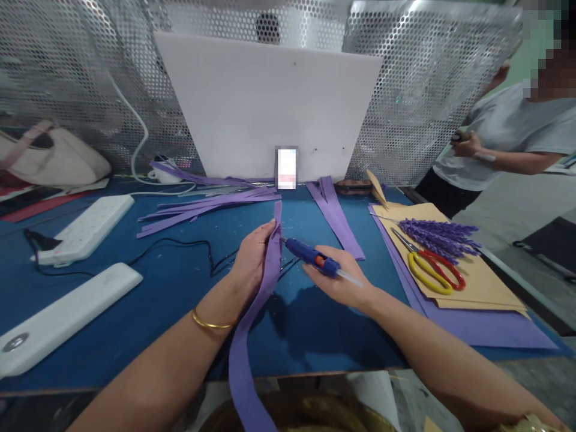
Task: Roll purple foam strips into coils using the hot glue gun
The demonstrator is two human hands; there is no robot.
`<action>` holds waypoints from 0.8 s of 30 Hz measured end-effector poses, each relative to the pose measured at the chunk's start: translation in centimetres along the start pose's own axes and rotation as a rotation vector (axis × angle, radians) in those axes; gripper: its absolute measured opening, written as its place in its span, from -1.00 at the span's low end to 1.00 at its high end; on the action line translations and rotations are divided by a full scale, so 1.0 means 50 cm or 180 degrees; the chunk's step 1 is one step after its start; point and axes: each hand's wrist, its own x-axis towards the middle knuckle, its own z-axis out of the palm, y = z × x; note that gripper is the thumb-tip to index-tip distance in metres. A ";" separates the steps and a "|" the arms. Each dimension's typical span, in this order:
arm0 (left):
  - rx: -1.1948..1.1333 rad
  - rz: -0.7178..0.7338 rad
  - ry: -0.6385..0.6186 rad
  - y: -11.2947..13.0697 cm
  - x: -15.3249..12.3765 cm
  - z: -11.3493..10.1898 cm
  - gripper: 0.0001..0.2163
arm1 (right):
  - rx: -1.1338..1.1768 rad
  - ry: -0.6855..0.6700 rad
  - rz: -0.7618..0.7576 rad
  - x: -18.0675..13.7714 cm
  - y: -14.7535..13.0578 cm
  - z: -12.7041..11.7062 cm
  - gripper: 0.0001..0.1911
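Observation:
My left hand (252,255) pinches a long purple strip (272,264) near its upper end. The strip's lower part curves down past the table's front edge. In my right hand (337,276) is a blue glue gun (310,255), with a pale glue stick (350,278) poking out of its rear. Its nozzle (284,239) points left, at or very close to the strip beside my left fingertips; whether it touches I cannot tell. A black cord runs behind both hands on the blue table.
Purple strips (211,207) lie behind, more (337,219) to the right. Red-and-yellow scissors (432,270) and purple flower sprigs (438,234) rest on tan sheets (472,288). At left are a power strip (85,228) and a long white device (72,318). A person (508,132) stands at right.

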 end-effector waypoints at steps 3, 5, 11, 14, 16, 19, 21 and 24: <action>-0.0050 -0.0027 0.0025 0.002 0.001 0.000 -0.86 | -0.0023 -0.0030 0.0045 0.000 -0.001 0.000 -0.68; -0.0060 -0.0034 0.0050 0.002 0.003 0.000 -0.86 | -0.0021 -0.0051 0.0063 -0.001 -0.003 -0.001 -0.68; -0.0078 0.0026 0.0039 0.000 0.007 -0.003 -0.86 | 0.0015 -0.0105 0.0074 -0.002 -0.005 -0.004 -0.67; -0.0086 0.0042 0.0004 0.001 0.008 -0.005 -0.86 | 0.0031 -0.0138 0.0063 -0.003 -0.003 -0.004 -0.67; -0.0106 0.0051 0.0002 0.002 0.008 -0.004 -0.87 | 0.0018 -0.0160 0.0045 -0.003 -0.002 -0.003 -0.68; -0.0167 -0.0014 0.0107 0.005 0.003 0.002 -0.84 | -0.0033 -0.0204 0.0084 -0.002 -0.003 -0.003 -0.67; -0.0199 -0.0064 0.0165 0.007 -0.001 0.007 -0.82 | -0.0060 -0.0237 0.0126 -0.001 -0.005 -0.003 -0.67; -0.0219 -0.0097 0.0160 0.007 -0.002 0.009 -0.81 | -0.0059 -0.0248 0.0132 0.000 -0.008 -0.004 -0.67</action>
